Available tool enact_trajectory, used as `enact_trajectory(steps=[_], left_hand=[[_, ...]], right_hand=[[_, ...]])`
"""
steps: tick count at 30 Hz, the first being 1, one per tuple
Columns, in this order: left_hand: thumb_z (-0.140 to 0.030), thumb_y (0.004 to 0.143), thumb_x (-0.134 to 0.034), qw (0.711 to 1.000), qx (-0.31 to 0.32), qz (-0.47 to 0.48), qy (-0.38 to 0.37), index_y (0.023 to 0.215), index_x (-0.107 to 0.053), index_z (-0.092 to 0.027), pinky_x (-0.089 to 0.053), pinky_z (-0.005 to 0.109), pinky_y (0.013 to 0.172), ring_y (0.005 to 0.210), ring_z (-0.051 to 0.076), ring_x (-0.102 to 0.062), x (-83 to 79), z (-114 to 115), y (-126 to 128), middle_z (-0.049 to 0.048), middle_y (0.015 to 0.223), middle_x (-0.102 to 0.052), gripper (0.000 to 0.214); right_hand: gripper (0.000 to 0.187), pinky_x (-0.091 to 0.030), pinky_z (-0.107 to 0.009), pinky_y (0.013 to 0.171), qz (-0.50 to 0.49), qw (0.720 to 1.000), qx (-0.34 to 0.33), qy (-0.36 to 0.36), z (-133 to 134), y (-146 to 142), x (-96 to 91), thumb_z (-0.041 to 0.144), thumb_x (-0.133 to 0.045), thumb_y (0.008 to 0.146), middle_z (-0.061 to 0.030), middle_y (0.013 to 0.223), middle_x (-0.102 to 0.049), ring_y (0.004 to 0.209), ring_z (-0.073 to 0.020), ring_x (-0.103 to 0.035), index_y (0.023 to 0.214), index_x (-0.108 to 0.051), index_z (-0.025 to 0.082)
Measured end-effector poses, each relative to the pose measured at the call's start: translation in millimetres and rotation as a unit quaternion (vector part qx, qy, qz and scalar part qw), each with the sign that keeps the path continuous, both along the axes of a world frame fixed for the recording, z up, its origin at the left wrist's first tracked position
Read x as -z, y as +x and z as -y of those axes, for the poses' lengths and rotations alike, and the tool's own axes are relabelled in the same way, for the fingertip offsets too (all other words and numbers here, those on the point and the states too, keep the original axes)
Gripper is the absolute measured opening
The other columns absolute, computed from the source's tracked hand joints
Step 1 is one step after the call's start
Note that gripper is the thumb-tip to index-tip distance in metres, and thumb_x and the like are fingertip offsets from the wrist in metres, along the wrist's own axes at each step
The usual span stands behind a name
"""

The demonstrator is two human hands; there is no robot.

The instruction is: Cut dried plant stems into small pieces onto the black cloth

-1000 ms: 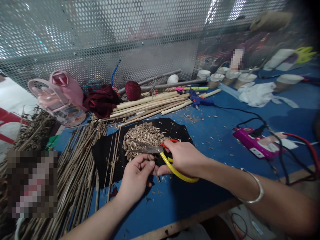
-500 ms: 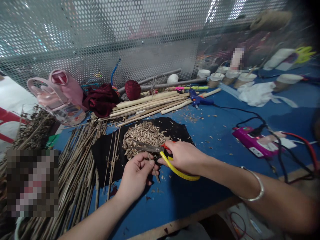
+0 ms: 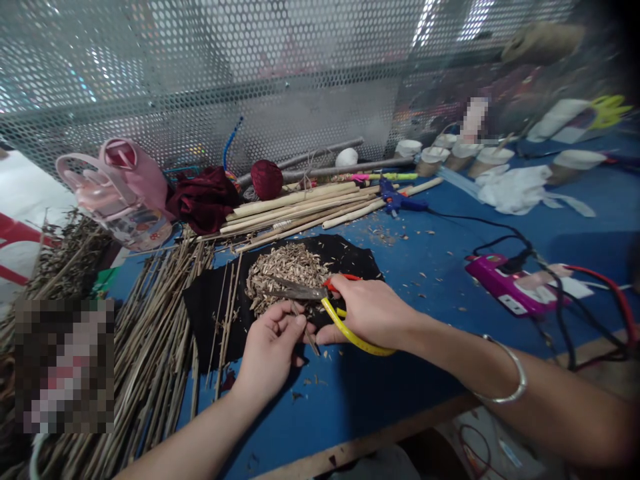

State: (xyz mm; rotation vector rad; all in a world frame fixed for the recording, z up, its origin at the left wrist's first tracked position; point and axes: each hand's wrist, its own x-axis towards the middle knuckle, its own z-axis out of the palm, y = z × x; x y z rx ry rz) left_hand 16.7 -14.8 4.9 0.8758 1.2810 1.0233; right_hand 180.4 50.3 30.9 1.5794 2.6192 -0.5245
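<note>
My left hand [image 3: 275, 340] pinches a short dry twig [image 3: 311, 339] between thumb and fingers, at the near edge of the chip pile. In my right hand [image 3: 373, 310] are scissors [image 3: 357, 337] with yellow and red handles. Their blades [image 3: 295, 290] point left over the heap of cut twig pieces [image 3: 293, 267], and look slightly parted, just above the twig. The heap lies on a black cloth [image 3: 205, 307]. A few thin stalks [image 3: 227, 320] rest across the cloth, left of my left hand.
Long dry stalks [image 3: 155, 340] spread over the left side of the blue table [image 3: 425, 267]. Behind the heap lie peeled sticks [image 3: 300, 207], a blue glue gun [image 3: 400, 200] and dark red yarn [image 3: 266, 180]. A purple power strip [image 3: 515, 287] with cables sits right; a pink bottle [image 3: 133, 213] stands left.
The scissors have shifted slightly, with their blades and the red handle parting a little more. My left hand and its twig have barely moved.
</note>
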Motion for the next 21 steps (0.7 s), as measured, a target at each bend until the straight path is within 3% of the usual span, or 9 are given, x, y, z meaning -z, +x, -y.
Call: enact_trajectory(steps=[4,7,11,16,21], left_hand=[[-0.039,0.07,-0.06,1.0,-0.005,-0.011,0.002,0.086,-0.054,-0.014,-0.041,0.016,0.035,0.056,0.012,-0.057,0.6,0,1,0.0032,0.068,-0.062,0.031],[-0.038,0.071,-0.061,1.0,-0.002,-0.014,-0.003,0.085,-0.055,-0.012,-0.041,0.015,0.034,0.054,0.011,-0.057,1.3,0,1,0.0039,0.068,-0.062,0.03],[-0.038,0.071,-0.06,1.0,0.002,-0.016,0.001,0.087,-0.056,-0.012,-0.041,0.016,0.034,0.053,0.011,-0.056,2.8,-1,0,0.0045,0.069,-0.063,0.031],[-0.039,0.072,-0.059,1.0,0.001,-0.022,0.009,0.088,-0.055,-0.013,-0.041,0.015,0.034,0.05,0.01,-0.055,2.3,0,-1,0.0026,0.065,-0.061,0.031],[-0.039,0.072,-0.058,1.0,0.009,-0.018,0.005,0.089,-0.053,-0.014,-0.039,0.014,0.034,0.049,0.009,-0.053,0.8,0,0,0.0009,0.063,-0.06,0.03]], right_hand=[[0.075,-0.036,-0.029,0.061,-0.03,0.999,-0.009,-0.02,2,-2,-0.3,0.075,-0.059,0.046,-0.0078,0.086,-0.061,0.079,-0.0254,-0.057,0.095,-0.048,0.019],[0.077,-0.037,-0.031,0.065,-0.06,0.998,-0.023,0.009,4,-5,6.1,0.076,-0.059,0.044,-0.0094,0.089,-0.059,0.083,-0.0264,-0.055,0.093,-0.048,0.018],[0.074,-0.037,-0.031,0.064,-0.08,0.995,-0.031,0.043,5,-6,14.9,0.077,-0.056,0.046,-0.008,0.086,-0.06,0.08,-0.0255,-0.056,0.09,-0.047,0.018],[0.069,-0.034,-0.028,0.054,-0.022,0.999,-0.012,0.027,3,-6,14.2,0.078,-0.05,0.053,-0.0046,0.072,-0.061,0.066,-0.0237,-0.06,0.089,-0.047,0.019],[0.067,-0.033,-0.028,0.051,0.004,1.0,-0.016,0.014,1,-4,11.0,0.078,-0.049,0.054,-0.0048,0.072,-0.063,0.066,-0.0241,-0.061,0.086,-0.049,0.02]])
